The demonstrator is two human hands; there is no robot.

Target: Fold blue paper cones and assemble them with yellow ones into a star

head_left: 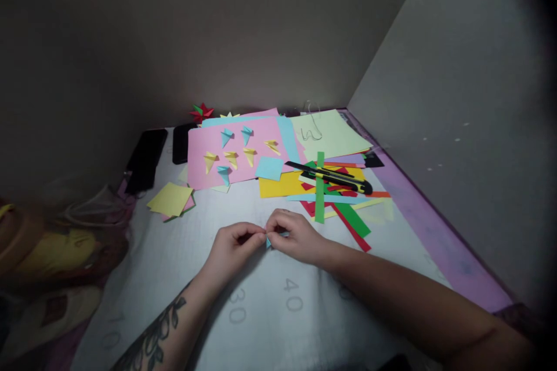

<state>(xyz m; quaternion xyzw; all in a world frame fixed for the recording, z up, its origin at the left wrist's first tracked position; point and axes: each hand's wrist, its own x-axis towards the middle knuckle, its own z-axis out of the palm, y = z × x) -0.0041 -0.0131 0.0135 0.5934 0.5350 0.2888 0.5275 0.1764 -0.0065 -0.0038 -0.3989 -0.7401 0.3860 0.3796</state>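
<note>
My left hand (238,246) and my right hand (296,235) meet over the middle of the white mat (174,272), fingertips pinched together. Between them is a small piece of light blue folded paper (268,242), mostly hidden by the fingers. Beyond the hands, a pink sheet (198,142) bears several little folded paper pieces, some blue like this one (223,174), others yellow like this one (249,156). At the sheet's lower right edge lies a flat light blue paper square (269,168).
A black and yellow utility knife (335,178) rests on coloured paper strips, one of them green (320,203). Yellow paper squares (170,199) lie at left, near dark phone-like objects (148,151). A red and green paper star (202,112) and pale green paper (335,133) are by the wall.
</note>
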